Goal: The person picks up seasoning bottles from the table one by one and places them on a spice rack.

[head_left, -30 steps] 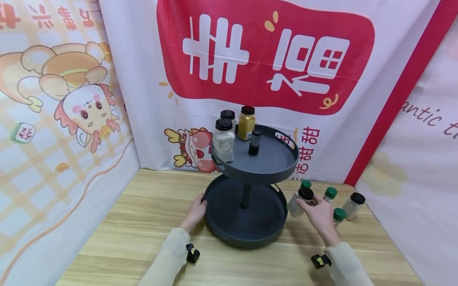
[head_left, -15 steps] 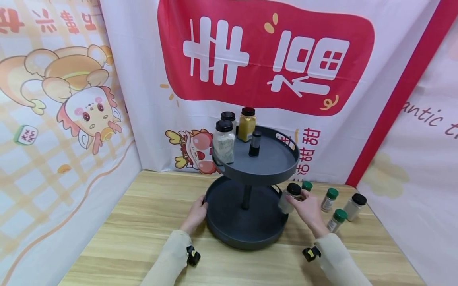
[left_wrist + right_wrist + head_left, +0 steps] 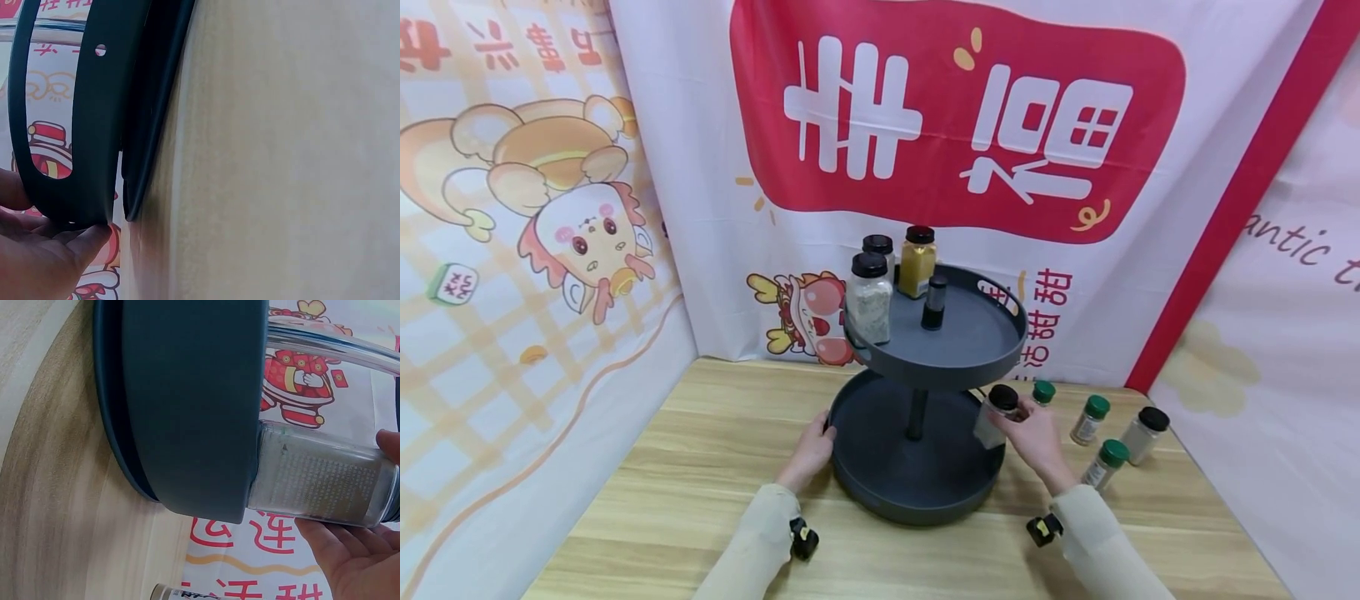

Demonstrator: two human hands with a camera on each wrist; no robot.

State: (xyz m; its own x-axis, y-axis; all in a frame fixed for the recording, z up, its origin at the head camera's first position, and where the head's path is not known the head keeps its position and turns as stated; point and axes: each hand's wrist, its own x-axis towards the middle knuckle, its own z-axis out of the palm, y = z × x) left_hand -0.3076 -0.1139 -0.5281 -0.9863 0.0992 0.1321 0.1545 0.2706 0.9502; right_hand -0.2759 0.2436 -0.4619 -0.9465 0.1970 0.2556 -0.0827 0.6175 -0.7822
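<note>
A dark grey two-tier round tray (image 3: 917,510) stands on the wooden table. My left hand (image 3: 810,450) grips the lower tier's rim at its left side; the left wrist view shows the thumb (image 3: 12,189) and fingers on either side of the wall beside a handle slot. On the opposite side, my right hand (image 3: 1037,437) holds a clear spice jar (image 3: 991,427) with a black lid, tilted over the lower tier. In the right wrist view the jar's base dips behind the tier's wall (image 3: 194,412), with thumb and fingers around its lid end.
On the upper tier are a jar of pale flakes (image 3: 871,310), a yellow-filled jar (image 3: 917,271), another black-lidded jar (image 3: 880,248) and a small dark cylinder (image 3: 934,304). Right of the tray stand green-capped bottles (image 3: 1088,423) and a black-lidded jar (image 3: 1142,437). A printed cloth (image 3: 700,275) hangs behind.
My right hand has carried the jar leftward from beside the green-capped bottles to over the lower tier's right rim. My left hand keeps its grip on the rim.
</note>
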